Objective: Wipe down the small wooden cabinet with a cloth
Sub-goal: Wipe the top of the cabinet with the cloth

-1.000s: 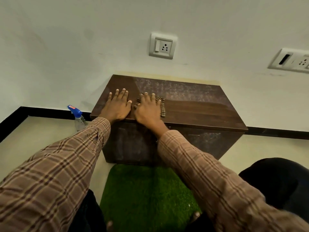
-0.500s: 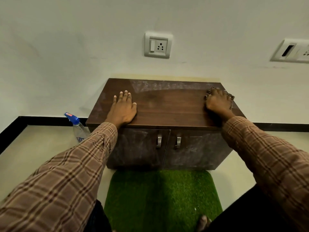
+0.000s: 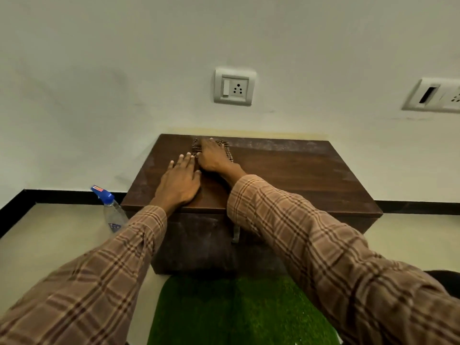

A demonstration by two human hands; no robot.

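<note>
The small dark wooden cabinet (image 3: pixel 293 175) stands against the wall, its top partly dusty along the back edge. My right hand (image 3: pixel 214 156) lies flat on a small checked cloth (image 3: pixel 227 150) and presses it onto the back left of the top. The cloth shows only at its edges around my fingers. My left hand (image 3: pixel 178 184) rests flat with fingers apart on the front left of the top, right beside the right hand, holding nothing. One metal door handle (image 3: pixel 236 234) shows on the cabinet front.
A clear spray bottle (image 3: pixel 112 210) with a blue cap stands on the floor left of the cabinet. A green grass mat (image 3: pixel 236 312) lies in front. Two wall sockets (image 3: pixel 234 87) sit above, and a black skirting runs along the wall.
My right hand has slid the cloth from the right end of the top across to the back left, beside my left hand. The left hand stayed in place.
</note>
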